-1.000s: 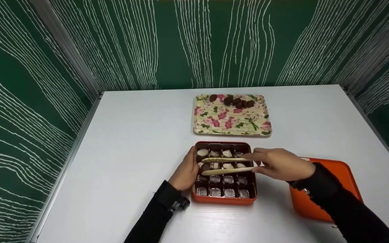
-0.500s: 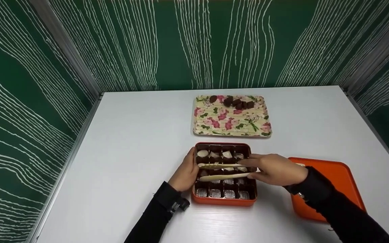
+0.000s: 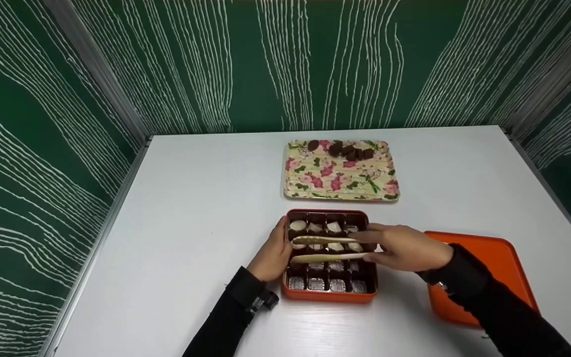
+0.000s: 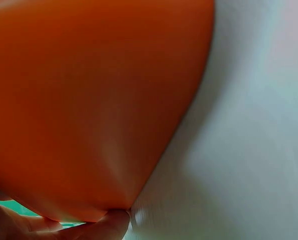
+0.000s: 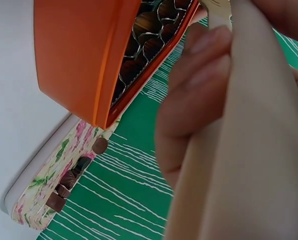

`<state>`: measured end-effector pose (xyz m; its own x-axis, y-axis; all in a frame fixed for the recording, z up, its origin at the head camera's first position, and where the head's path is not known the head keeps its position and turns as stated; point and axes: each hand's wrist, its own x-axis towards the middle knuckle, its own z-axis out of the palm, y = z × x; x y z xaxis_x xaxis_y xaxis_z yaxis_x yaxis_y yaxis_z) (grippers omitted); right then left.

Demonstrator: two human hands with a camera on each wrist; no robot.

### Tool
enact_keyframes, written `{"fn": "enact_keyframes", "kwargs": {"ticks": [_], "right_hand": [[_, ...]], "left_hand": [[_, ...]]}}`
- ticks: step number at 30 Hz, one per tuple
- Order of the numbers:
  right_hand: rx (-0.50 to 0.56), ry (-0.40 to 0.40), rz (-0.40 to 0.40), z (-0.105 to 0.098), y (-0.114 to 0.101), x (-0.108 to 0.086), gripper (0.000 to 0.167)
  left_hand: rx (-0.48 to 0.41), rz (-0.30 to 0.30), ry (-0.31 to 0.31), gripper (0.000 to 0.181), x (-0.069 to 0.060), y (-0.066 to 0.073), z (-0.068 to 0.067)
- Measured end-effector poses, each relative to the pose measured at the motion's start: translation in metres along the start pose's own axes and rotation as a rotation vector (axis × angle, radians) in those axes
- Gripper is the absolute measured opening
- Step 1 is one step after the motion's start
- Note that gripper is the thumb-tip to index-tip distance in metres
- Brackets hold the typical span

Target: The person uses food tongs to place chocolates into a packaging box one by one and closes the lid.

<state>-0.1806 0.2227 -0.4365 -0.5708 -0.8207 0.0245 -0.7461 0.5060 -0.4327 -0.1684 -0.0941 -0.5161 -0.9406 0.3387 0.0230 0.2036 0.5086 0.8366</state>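
Note:
An orange box (image 3: pixel 330 296) with a dark divided insert stands at the table's middle, pale and silvery pieces in its compartments. My left hand (image 3: pixel 270 255) rests against the box's left side; in the left wrist view its fingers (image 4: pixel 113 224) touch the orange wall (image 4: pixel 88 110). My right hand (image 3: pixel 409 247) pinches light tongs (image 3: pixel 330 257) whose two arms stand apart over the box's left compartments. In the right wrist view, fingers (image 5: pixel 196 90) curl round the tongs (image 5: pixel 259 130), near the box (image 5: pixel 78 55). Whether the tips hold a piece, I cannot tell.
Behind the box lies a flowered tray (image 3: pixel 340 183) with several brown chocolates (image 3: pixel 350 151) along its far edge. An orange lid (image 3: pixel 493 267) lies at the right, partly under my right forearm. Green walls with white lines border the table (image 3: pixel 206 198).
The right hand and tongs have shifted left and slightly nearer the front over the box since a second ago. A brown piece seen between the tips then is no longer distinct. The left hand stays put.

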Motion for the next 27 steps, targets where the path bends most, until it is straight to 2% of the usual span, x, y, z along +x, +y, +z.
{"fn": "enact_keyframes", "kwargs": {"ticks": [5, 12, 18, 23, 27], "right_hand": [[0.017, 0.063, 0.067, -0.016, 0.011, -0.001, 0.046], [0.046, 0.226, 0.273, -0.041, 0.046, -0.011, 0.051], [0.018, 0.343, 0.379, -0.045, 0.079, -0.014, 0.051], [0.029, 0.377, 0.508, -0.045, 0.099, -0.012, 0.055], [0.054, 0.4, 0.611, -0.044, 0.116, -0.006, 0.056]], "left_hand": [[-0.002, 0.006, 0.009, 0.066, 0.002, -0.001, 0.002], [-0.022, 0.009, 0.011, 0.067, 0.003, -0.002, 0.003], [-0.025, 0.009, 0.01, 0.067, 0.003, -0.002, 0.004], [0.011, -0.009, -0.006, 0.064, 0.001, -0.001, 0.003], [0.012, -0.005, 0.008, 0.065, 0.001, 0.0, 0.003]]}}
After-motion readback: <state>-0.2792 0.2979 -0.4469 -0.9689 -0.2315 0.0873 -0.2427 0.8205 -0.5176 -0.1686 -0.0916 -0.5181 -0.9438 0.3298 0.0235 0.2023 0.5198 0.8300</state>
